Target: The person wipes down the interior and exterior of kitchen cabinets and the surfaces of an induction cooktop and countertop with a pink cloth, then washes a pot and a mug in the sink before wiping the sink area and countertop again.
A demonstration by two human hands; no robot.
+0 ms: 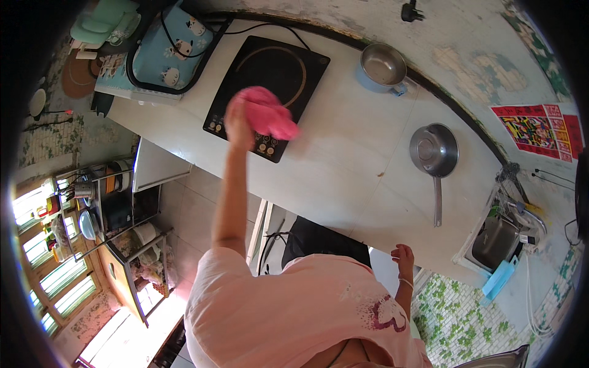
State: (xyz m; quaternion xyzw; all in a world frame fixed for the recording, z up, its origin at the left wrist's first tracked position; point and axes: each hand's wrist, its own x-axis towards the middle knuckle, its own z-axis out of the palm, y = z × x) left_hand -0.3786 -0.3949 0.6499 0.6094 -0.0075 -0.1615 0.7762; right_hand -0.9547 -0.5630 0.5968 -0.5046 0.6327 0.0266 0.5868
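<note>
A pale pink shirt (294,306) is sitting nearest the camera. The left grip (239,127) is clasping a bright pink cloth (265,110) over the black cooktop (271,69), toward the front edge of the tabletop (350,144). The right grip (403,260) is hanging half-curled, unladen, beside that edge. A steel saucepan (434,150) is resting nearer the right end, a blue pot (381,66) by the back edge.

Head cam, L of a fisheye pair, is looking down from wearer's head ht; pink T-shirt (276,300) is filling near foreground; pink cloth (265,113) is showing mid-dist, L of ctr; white countertop (359,138) is lying beneath; window (64,275) is showing far off at L, sink (494,243) at R; rim's bending straight edges, corners going black.
</note>
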